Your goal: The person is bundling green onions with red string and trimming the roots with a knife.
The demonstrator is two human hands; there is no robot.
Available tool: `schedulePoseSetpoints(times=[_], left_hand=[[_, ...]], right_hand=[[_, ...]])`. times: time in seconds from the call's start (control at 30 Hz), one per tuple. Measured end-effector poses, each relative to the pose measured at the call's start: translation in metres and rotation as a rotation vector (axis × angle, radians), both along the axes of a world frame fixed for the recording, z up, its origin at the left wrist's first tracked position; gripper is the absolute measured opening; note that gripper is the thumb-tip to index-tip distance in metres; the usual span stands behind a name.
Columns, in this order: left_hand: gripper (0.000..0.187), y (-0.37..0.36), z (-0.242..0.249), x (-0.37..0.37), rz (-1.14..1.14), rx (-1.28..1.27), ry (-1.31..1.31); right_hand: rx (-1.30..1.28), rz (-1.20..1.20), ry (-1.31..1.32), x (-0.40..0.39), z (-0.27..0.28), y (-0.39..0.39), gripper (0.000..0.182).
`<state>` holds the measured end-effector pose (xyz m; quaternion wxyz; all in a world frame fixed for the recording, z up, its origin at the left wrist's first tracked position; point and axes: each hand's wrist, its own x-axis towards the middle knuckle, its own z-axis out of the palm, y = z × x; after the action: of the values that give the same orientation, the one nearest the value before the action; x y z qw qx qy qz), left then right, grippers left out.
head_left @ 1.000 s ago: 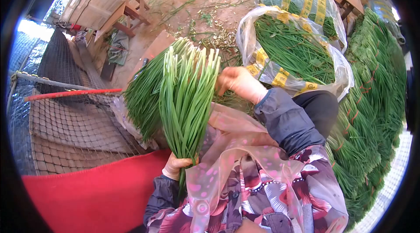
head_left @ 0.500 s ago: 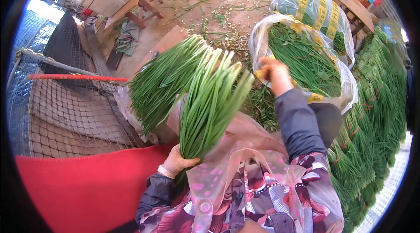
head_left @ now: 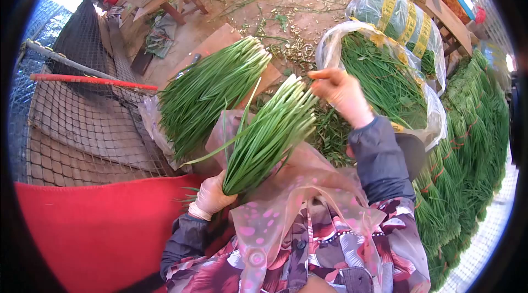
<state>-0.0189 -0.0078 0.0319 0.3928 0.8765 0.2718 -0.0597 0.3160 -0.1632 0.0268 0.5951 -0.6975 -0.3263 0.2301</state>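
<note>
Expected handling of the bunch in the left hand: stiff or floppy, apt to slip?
The green bunch in the left hand is probably floppy: one long leaf arcs away. Likely loose too, since no tie shows and the pale ends fan out.

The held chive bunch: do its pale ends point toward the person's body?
No, the chive bunch has its pale ends pointing forward, away from the left hand, which grips the green end.

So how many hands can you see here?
2. The left hand grips the leafy end of a bunch of chives; the right hand is up beside its pale ends. No others show.
</note>
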Motion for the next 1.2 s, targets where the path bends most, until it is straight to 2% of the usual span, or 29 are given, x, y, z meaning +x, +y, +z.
schedulePoseSetpoints(times=[0.03,0.07,0.1,0.17,0.23,0.3,0.37,0.43,0.5,0.57,0.6,0.67,0.73,0.77,0.8,0.83,0.87,0.9,0.93,0.97,1.0,1.03,1.07,1.1,1.13,1.17,1.2], left_hand=[[0.053,0.001,0.000,0.000,0.002,0.106,0.035],[0.055,0.003,-0.001,-0.002,-0.023,0.221,0.010],[0.055,0.005,0.000,-0.004,-0.013,0.220,0.015],[0.056,0.009,0.004,-0.007,-0.041,0.351,0.010],[0.055,0.012,0.008,-0.012,-0.081,0.437,0.034],[0.058,0.015,0.006,-0.016,-0.079,0.424,-0.030],[0.053,0.013,0.011,-0.016,-0.054,0.413,0.027],[0.065,0.014,0.006,-0.021,-0.106,0.414,-0.010],[0.067,0.015,0.005,-0.022,-0.109,0.445,0.020],[0.068,0.013,0.003,-0.022,-0.115,0.471,0.048],[0.070,0.012,0.002,-0.023,-0.128,0.511,0.074],[0.072,0.009,0.001,-0.022,-0.145,0.545,0.098],[0.073,0.005,-0.001,-0.022,-0.162,0.577,0.054],[0.073,0.004,-0.002,-0.023,-0.164,0.573,0.053],[0.070,0.002,-0.003,-0.024,-0.149,0.576,0.076],[0.068,0.002,-0.005,-0.025,-0.134,0.581,0.098],[0.068,0.001,-0.007,-0.028,-0.140,0.579,0.099],[0.067,0.001,-0.014,-0.029,-0.126,0.599,0.076],[0.066,0.000,-0.020,-0.031,-0.109,0.615,0.054],[0.066,-0.001,-0.025,-0.032,-0.107,0.608,0.053],[0.066,-0.001,-0.031,-0.032,-0.102,0.614,0.000],[0.066,-0.002,-0.034,-0.032,-0.096,0.621,-0.053],[0.066,-0.006,-0.034,-0.031,-0.094,0.616,-0.055],[0.066,-0.010,-0.033,-0.028,-0.096,0.596,-0.024],[0.065,-0.014,-0.030,-0.024,-0.098,0.577,0.008],[0.065,-0.021,-0.022,-0.019,-0.098,0.575,0.006],[0.063,-0.027,-0.010,-0.013,-0.037,0.273,-0.084]], right_hand=[[-0.018,0.042,-0.124,-0.005,0.002,0.001,0.030],[0.097,-0.016,-0.369,-0.005,-0.005,0.008,0.034],[0.098,-0.005,-0.365,-0.005,-0.002,0.007,0.034],[-0.133,0.130,-0.952,-0.008,0.026,0.008,0.045],[-0.215,0.380,-0.903,-0.021,0.015,0.015,0.043],[-0.248,0.455,-1.037,-0.032,-0.007,0.019,0.039],[-0.197,0.474,-1.050,-0.033,-0.014,0.018,0.034],[-0.229,0.469,-1.032,-0.036,-0.027,0.018,0.027],[-0.218,0.495,-0.982,-0.031,-0.029,0.020,0.020],[-0.049,0.456,-0.683,-0.027,-0.038,0.018,0.015],[-0.053,0.457,-0.685,-0.025,-0.039,0.016,0.015],[-0.320,0.344,-0.744,-0.020,-0.040,0.008,0.014],[-0.328,0.154,-0.704,0.009,-0.056,-0.003,0.016],[-0.356,-0.022,-0.673,0.037,-0.086,-0.017,0.018],[-0.898,0.021,-0.727,0.067,-0.094,-0.027,0.016],[-1.123,0.143,-0.747,0.090,-0.123,-0.049,0.022],[-1.258,0.350,-0.773,0.083,-0.110,-0.061,0.044],[-1.303,0.412,-0.711,0.068,-0.097,-0.073,0.068],[-1.309,0.562,-0.492,0.050,-0.074,-0.067,0.090],[-0.922,0.657,-0.254,0.042,-0.109,-0.080,0.103],[-0.684,0.756,0.374,0.023,-0.122,-0.079,0.115],[-0.425,0.789,0.689,-0.001,-0.107,-0.070,0.112],[-0.097,0.821,0.828,-0.015,-0.149,-0.066,0.106],[0.110,0.744,0.941,-0.036,-0.130,-0.051,0.097],[0.107,0.745,0.938,-0.043,-0.133,-0.037,0.097],[0.258,0.667,1.026,-0.048,-0.143,-0.024,0.097],[0.410,0.584,1.109,-0.051,-0.153,-0.013,0.098]])
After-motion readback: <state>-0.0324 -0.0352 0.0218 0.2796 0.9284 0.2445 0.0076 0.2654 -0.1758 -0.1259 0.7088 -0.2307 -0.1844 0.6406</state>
